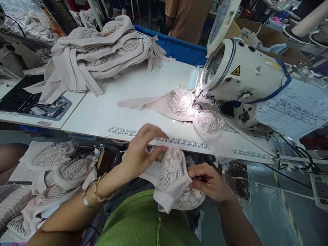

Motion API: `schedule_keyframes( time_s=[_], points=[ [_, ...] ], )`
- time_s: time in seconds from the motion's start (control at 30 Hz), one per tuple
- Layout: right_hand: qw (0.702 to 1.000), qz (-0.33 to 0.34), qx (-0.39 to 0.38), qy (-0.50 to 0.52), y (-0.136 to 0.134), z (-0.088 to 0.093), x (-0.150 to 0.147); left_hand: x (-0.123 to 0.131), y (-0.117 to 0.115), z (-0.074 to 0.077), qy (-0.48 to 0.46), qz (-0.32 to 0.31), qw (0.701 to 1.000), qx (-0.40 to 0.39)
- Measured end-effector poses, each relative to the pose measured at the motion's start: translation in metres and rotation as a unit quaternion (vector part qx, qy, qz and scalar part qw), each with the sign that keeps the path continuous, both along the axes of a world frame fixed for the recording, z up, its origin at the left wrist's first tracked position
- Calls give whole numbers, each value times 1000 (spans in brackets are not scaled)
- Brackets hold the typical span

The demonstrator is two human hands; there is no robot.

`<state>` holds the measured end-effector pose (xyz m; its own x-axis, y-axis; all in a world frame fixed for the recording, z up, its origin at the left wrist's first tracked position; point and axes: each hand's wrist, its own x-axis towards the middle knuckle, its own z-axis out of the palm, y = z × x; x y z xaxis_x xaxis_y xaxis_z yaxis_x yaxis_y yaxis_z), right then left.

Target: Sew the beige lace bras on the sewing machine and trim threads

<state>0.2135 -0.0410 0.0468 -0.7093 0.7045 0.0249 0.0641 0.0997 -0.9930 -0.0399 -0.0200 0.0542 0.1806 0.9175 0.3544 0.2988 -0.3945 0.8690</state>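
In front of my green top hangs a pale pink lace bra point(172, 171), its cups folded together. My right hand point(211, 181) pinches its edge between thumb and fingers. At the bra's upper edge is my left hand point(143, 147), thumb and forefinger apart, the thumb tip close to the lace; whether it touches cannot be made out. A second lace bra point(179, 104) lies on the white table point(107, 116) under the lit needle area of the sewing machine point(238, 71). One of its wings drapes over the table's front edge.
A heap of matching bras point(102, 51) covers the table's back left. More lace pieces point(56, 171) are piled below at the left. A ruler strip point(187, 141) runs along the front edge. A written sheet point(294, 106) hangs at the right. A person point(188, 20) stands behind.
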Motion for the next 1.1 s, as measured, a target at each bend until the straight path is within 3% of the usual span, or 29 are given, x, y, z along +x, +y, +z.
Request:
schedule_keyframes(
  time_s=[0.07, 0.17, 0.33, 0.4, 0.5, 0.57, 0.63, 0.7, 0.77, 0.83, 0.93, 1.0, 1.1],
  points=[
    [995, -82, 42, -34, -9, 1, -2, 1, -20, 5, 77, -54, 994, 57],
    [973, -165, 131, -97, -20, 0, -11, 14, -44, -4, 131, -134, 978, 90],
    [933, -187, 270, -143, -31, -9, -21, 29, -45, -29, 97, -90, 987, 95],
    [894, -227, 343, -175, -33, -16, -19, 28, -40, -31, 68, -68, 993, 73],
    [806, -297, 450, -244, -33, -29, -14, 24, -37, -26, 29, -58, 998, 3],
    [778, -299, 481, -273, -32, -35, -13, 22, -36, -23, -3, -74, 996, -56],
    [797, -272, 466, -272, -29, -34, -12, 19, -33, -20, -45, -88, 989, -110],
    [859, -229, 395, -232, -26, -29, -10, 14, -30, -19, -91, -95, 978, -165],
    [935, -164, 268, -164, -23, -21, -3, 6, -26, -21, -126, -101, 961, -226],
    [983, -87, 127, -104, -20, -15, 9, -3, -23, -24, -154, -97, 945, -273],
    [997, -48, 16, -66, -18, -15, 29, -14, -23, -30, -203, -75, 935, -280],
    [994, -84, 13, -65, -18, -18, 39, -17, -24, -33, -222, -66, 938, -258],
    [984, -140, 72, -88, -18, -22, 43, -18, -26, -38, -214, -40, 950, -223]
  ],
)
